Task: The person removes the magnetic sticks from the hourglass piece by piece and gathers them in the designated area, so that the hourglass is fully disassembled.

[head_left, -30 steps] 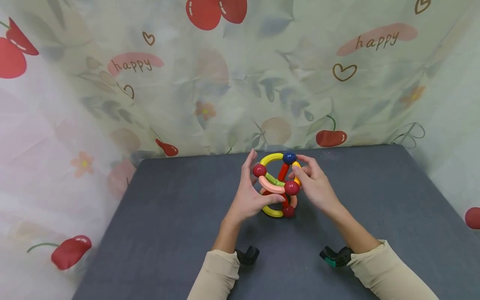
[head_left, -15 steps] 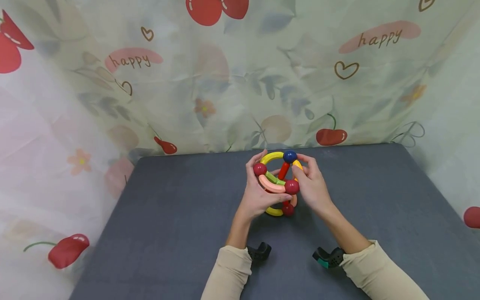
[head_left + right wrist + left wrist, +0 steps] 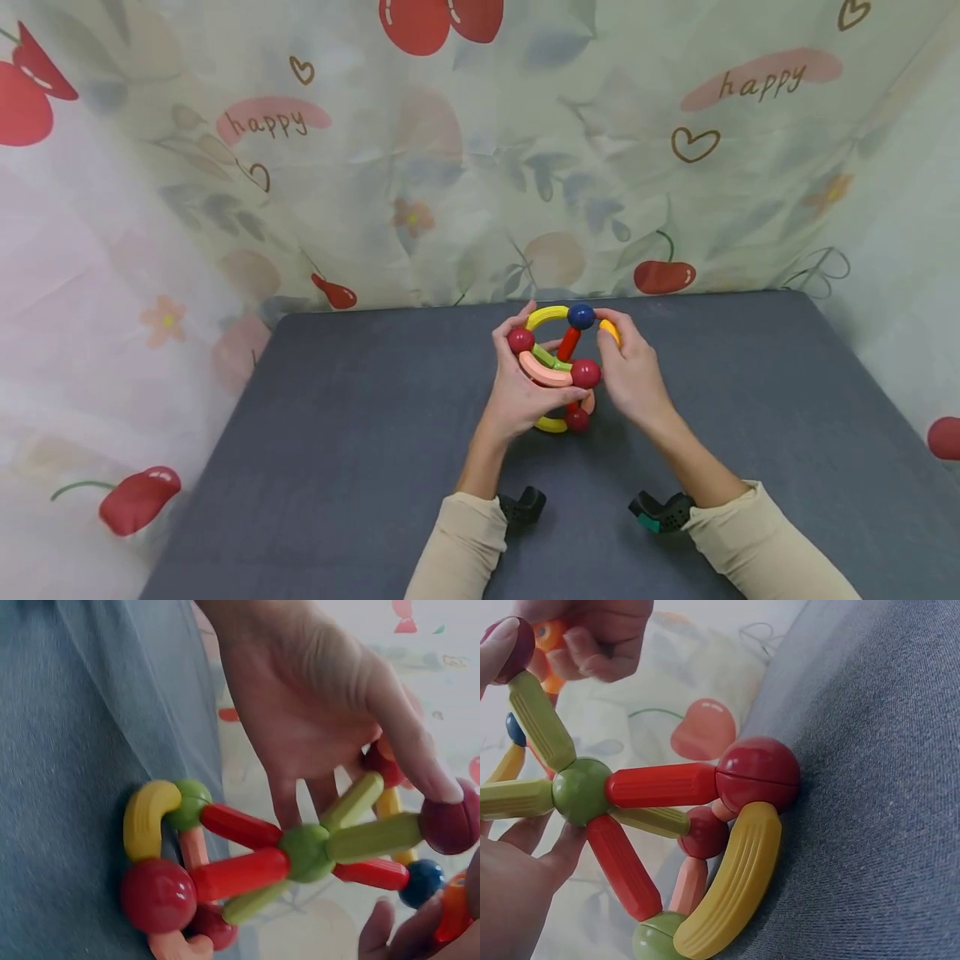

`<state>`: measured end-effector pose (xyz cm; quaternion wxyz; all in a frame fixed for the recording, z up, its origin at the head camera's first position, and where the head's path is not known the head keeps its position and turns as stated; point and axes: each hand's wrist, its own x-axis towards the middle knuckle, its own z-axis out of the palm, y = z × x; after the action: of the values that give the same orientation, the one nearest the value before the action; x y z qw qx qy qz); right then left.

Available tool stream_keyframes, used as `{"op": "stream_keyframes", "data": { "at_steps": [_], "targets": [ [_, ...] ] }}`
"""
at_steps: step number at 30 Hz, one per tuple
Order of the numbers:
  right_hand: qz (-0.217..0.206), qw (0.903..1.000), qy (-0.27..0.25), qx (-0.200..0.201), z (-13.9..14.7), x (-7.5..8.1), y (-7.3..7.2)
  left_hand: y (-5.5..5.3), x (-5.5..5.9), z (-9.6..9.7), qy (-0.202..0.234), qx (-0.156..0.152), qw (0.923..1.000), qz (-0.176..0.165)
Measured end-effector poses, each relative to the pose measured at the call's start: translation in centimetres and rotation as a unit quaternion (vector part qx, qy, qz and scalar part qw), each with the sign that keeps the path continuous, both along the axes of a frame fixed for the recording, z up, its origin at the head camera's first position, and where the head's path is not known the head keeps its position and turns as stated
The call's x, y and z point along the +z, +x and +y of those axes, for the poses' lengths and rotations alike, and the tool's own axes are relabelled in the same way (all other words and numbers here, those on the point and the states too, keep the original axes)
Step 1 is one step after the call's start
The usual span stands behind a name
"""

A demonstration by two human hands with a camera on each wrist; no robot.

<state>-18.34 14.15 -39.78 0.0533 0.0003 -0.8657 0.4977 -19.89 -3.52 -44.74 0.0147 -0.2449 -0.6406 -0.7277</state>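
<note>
A built structure of colored balls and rods stands on the table in the head view, with a pink curved rod (image 3: 545,371) and a blue ball (image 3: 581,316) near its top. My left hand (image 3: 516,393) grips its left side. In the right wrist view the left thumb presses a dark red ball (image 3: 451,817). Straight red and light green rods meet at a green ball (image 3: 581,791) in the middle. My right hand (image 3: 636,371) pinches an orange curved rod (image 3: 610,332) just right of the structure. That rod is partly hidden by the fingers.
The structure's lower ring, with a yellow curved rod (image 3: 735,885) and a red ball (image 3: 757,774), rests on the dark grey tabletop (image 3: 360,467). A patterned cloth (image 3: 480,167) hangs behind the table's far edge. Black devices sit on both wrists.
The orange rod has come away from between the blue ball and the red ball, moving right in my right hand. My left hand has shifted right, farther around the structure.
</note>
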Motion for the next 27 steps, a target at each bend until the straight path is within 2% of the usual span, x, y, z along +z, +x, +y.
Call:
{"op": "stream_keyframes", "data": {
  "at_steps": [8, 14, 18, 21, 27],
  "targets": [
    [-0.001, 0.9983, 0.052, 0.027, 2.2, 0.8, -0.2, -0.1, -0.2, 0.1, 0.001, 0.007, 1.0000, 0.006],
    [0.037, 0.9919, 0.121, 0.011, 6.9, 0.2, -0.3, -0.1, -0.3, -0.1, 0.002, 0.010, 0.9999, 0.004],
    [0.050, 0.9803, 0.191, 0.005, 11.3, -1.2, -0.3, 0.0, -0.2, -0.1, 0.003, 0.014, 0.9999, -0.002],
    [0.042, 0.9718, 0.232, -0.004, 14.8, -2.8, -0.4, 0.1, -0.2, -0.1, 0.001, 0.012, 0.9999, -0.011],
    [-0.026, 0.9602, 0.277, -0.027, 21.0, -5.6, -0.1, 0.1, -0.1, -0.1, -0.007, 0.008, 0.9994, -0.034]
  ]
}}
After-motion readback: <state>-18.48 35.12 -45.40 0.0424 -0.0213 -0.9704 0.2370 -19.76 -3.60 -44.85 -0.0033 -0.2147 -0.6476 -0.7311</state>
